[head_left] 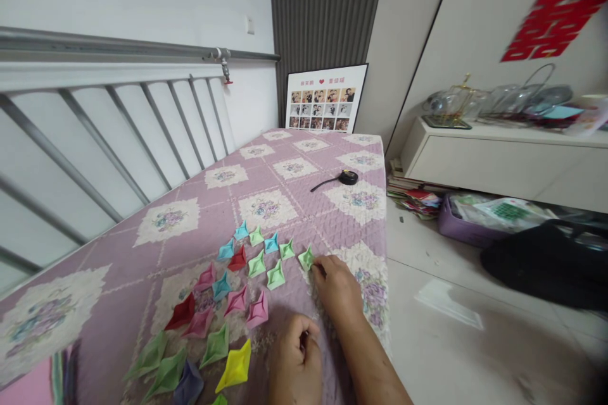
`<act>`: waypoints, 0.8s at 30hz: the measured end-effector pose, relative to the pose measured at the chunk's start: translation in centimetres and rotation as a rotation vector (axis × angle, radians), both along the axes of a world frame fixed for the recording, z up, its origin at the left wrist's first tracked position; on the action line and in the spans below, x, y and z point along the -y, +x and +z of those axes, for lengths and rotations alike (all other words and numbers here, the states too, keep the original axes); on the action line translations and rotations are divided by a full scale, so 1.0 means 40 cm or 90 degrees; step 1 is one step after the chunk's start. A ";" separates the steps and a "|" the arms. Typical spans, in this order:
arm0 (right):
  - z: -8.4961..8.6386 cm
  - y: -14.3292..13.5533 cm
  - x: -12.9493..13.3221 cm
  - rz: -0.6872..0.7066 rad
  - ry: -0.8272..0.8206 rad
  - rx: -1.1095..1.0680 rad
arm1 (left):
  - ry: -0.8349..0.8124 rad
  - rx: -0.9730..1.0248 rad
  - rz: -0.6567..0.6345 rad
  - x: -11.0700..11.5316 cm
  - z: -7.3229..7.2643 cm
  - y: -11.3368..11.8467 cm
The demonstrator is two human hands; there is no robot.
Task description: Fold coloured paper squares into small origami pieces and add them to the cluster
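Small folded paper boats in several colours lie in loose rows on a quilted purple bedspread [190,253]. My right hand [338,288] is at the right end of the rows, its fingertips closed at the edge of a light green paper boat [306,258]. Nearer to me, my left hand [297,357] is curled with thumb and forefinger close together, and nothing shows in it. To its left are a yellow paper boat [234,366] and a pink paper boat [258,310]. Farther left sit a red paper boat [182,313] and a dark blue paper boat [189,383].
A black tape measure [348,177] lies farther up the bed. Coloured paper sheets [40,380] are at the lower left. A metal railing [142,101] runs along the left side. A framed photo board [325,98] stands behind the bed; a white cabinet [503,158] is at right.
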State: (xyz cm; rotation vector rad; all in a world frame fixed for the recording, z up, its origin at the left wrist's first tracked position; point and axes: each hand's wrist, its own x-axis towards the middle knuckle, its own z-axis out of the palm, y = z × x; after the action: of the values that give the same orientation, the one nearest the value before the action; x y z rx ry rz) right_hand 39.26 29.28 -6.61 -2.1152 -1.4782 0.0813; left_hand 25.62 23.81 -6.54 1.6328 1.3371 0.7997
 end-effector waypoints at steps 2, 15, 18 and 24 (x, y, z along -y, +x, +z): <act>0.001 0.000 0.000 -0.002 0.001 0.003 | 0.001 -0.003 -0.001 0.000 0.002 -0.001; -0.002 0.000 0.000 0.002 0.010 -0.026 | 0.000 -0.010 -0.016 -0.002 -0.008 -0.003; -0.006 0.001 -0.001 0.000 0.025 -0.044 | 0.002 -0.018 -0.027 -0.003 -0.008 -0.004; -0.017 0.009 -0.006 -0.005 0.089 -0.050 | 0.003 -0.023 -0.025 -0.003 -0.007 -0.003</act>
State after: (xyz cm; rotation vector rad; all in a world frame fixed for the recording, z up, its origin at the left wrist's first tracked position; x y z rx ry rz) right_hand 39.62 29.51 -7.27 -1.9832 -1.3894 0.0550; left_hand 25.48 23.93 -6.81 1.6794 1.3246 0.7549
